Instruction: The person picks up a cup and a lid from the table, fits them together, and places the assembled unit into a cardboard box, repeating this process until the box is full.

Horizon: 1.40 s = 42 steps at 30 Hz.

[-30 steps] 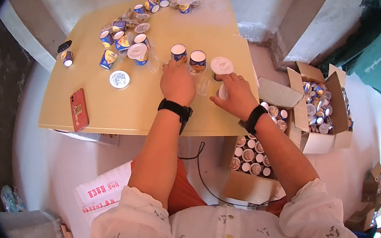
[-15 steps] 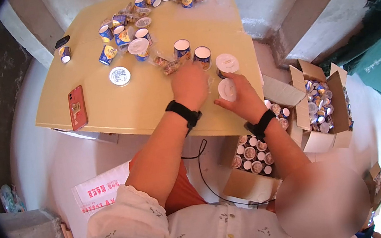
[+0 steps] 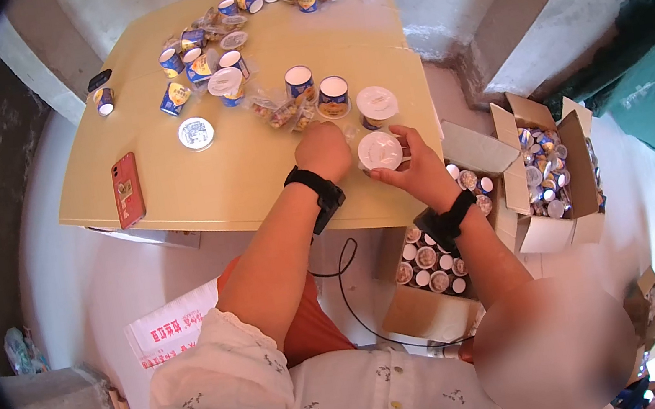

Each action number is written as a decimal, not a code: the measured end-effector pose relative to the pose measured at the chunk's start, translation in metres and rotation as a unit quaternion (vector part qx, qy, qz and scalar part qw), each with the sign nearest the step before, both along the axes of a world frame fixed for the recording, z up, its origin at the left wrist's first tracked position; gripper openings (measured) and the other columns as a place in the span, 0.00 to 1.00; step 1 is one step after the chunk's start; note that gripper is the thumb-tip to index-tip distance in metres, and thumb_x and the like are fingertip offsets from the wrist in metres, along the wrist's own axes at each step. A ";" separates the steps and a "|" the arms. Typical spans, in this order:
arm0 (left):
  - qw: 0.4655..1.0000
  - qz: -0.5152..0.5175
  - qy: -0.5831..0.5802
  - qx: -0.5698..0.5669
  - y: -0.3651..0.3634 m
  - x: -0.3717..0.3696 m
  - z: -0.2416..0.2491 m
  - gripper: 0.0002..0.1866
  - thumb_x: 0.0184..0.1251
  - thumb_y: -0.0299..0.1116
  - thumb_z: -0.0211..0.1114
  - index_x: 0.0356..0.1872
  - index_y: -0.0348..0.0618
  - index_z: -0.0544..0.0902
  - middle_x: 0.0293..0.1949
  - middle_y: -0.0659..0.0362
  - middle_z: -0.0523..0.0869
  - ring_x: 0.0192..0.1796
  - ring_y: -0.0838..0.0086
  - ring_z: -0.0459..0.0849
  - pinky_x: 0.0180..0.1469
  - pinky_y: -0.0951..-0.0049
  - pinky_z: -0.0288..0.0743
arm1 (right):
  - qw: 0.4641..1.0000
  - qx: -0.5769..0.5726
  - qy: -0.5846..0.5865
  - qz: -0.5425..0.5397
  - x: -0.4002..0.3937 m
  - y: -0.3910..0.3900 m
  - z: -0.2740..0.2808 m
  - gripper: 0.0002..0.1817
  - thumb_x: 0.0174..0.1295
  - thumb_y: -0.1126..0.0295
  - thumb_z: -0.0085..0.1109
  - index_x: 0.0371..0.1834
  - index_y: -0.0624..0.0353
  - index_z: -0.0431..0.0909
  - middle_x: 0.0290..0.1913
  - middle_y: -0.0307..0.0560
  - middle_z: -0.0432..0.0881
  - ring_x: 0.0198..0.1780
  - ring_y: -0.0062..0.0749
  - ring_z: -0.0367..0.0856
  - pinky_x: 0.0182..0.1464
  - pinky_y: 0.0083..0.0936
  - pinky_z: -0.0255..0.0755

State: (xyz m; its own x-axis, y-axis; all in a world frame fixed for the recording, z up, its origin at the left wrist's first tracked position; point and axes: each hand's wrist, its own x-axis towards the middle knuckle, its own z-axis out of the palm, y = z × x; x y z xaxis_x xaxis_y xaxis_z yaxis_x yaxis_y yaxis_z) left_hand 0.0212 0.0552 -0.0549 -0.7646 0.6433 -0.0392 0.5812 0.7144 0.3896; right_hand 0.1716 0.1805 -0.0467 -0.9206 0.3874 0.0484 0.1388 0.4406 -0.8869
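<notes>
The right hand grasps a round white plastic lid between thumb and fingers, near the edge of a yellow tabletop. Whether a cup stands beneath the lid cannot be told. A blue paper cup with a white lid stands at its 12 o'clock. The left hand is curled closed at the lid's 9 o'clock; whether it grips anything cannot be told. Relative to the left hand:

- 12 o'clock: open-topped blue paper cup.
- 1 o'clock: similar open cup.
- 11 o'clock: clear packets with reddish-brown contents.
- 9 o'clock: red phone.
</notes>
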 end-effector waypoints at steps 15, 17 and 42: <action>0.995 0.002 -0.017 0.101 0.002 0.004 -0.005 0.16 0.58 0.24 0.62 0.47 0.29 0.74 0.43 0.38 0.82 0.51 0.49 0.82 0.52 0.56 0.76 | 1.000 0.007 -0.002 -0.005 0.006 -0.003 0.003 0.39 0.53 0.66 0.76 0.64 0.67 0.64 0.56 0.57 0.80 0.57 0.39 0.81 0.56 0.29 0.76; 0.986 0.002 -0.028 0.166 -0.003 0.000 -0.002 0.14 0.58 0.24 0.63 0.45 0.33 0.75 0.40 0.39 0.83 0.46 0.49 0.83 0.48 0.57 0.77 | 1.000 -0.005 0.001 -0.004 0.006 -0.003 0.002 0.39 0.53 0.66 0.76 0.64 0.66 0.65 0.55 0.57 0.80 0.56 0.39 0.81 0.56 0.29 0.76; 0.964 -0.090 -0.139 0.208 -0.022 0.010 0.036 0.12 0.58 0.32 0.70 0.38 0.37 0.79 0.29 0.52 0.83 0.34 0.63 0.82 0.38 0.64 0.74 | 1.000 -0.004 0.013 -0.020 -0.001 -0.008 -0.002 0.37 0.52 0.64 0.77 0.62 0.65 0.68 0.52 0.52 0.81 0.54 0.34 0.81 0.55 0.28 0.75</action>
